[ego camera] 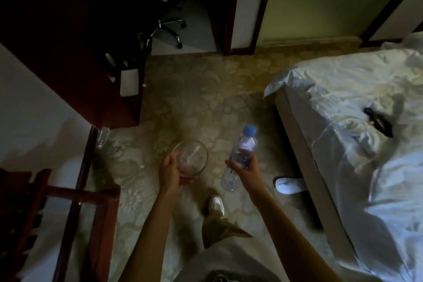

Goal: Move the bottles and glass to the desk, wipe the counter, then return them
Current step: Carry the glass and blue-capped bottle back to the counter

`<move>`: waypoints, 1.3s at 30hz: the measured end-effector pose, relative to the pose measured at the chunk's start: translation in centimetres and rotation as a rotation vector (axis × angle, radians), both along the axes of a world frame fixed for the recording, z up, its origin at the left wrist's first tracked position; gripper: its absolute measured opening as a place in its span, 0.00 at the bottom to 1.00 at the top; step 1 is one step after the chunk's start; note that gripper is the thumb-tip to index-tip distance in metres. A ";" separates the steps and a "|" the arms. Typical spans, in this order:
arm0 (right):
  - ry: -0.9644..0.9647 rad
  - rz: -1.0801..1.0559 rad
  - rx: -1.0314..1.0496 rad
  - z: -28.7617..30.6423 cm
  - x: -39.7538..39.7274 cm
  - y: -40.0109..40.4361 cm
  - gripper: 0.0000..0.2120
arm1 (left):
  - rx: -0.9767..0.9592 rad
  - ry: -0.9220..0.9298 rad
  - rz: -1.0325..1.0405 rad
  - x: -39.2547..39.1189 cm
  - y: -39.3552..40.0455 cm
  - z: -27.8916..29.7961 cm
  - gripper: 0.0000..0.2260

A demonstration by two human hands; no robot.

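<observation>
Low in the frame, the left hand point(170, 173) curls its grip round the glass point(190, 158) while the right hand point(246, 167) clasps the tilted bottle point(239, 155) mid-body (one item each, probably for carrying), above the carpet point(206, 98), the dark tabletop point(75, 57) upper left.

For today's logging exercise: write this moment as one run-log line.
left hand: holds glass | right hand: holds bottle | over carpet
</observation>
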State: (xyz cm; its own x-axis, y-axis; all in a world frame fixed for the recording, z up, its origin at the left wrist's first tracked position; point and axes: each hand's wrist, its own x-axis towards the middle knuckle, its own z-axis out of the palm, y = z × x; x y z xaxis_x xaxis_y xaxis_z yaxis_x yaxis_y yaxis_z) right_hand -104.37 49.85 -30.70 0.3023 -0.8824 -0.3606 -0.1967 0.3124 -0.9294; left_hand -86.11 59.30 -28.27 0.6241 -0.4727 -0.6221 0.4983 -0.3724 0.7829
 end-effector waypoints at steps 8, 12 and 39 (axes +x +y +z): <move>-0.064 0.102 -0.096 5.2 18.3 -20.3 0.23 | -0.066 -0.127 0.044 16.1 -16.6 4.5 0.16; -0.069 0.162 -0.065 4.1 26.6 -27.3 0.25 | -0.047 -0.091 0.114 23.5 -23.6 3.8 0.17; -0.324 0.622 -0.209 15.9 88.8 -77.3 0.29 | -0.029 -0.344 0.368 78.3 -67.9 17.6 0.09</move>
State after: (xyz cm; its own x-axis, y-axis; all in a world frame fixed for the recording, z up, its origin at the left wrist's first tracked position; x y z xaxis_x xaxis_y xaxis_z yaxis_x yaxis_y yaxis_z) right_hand -15.61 -27.40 -14.77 0.8326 -0.5538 -0.0115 0.0145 0.0426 -0.9990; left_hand -7.77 -8.61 -10.67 0.9194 -0.1974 -0.3403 0.3031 -0.1960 0.9326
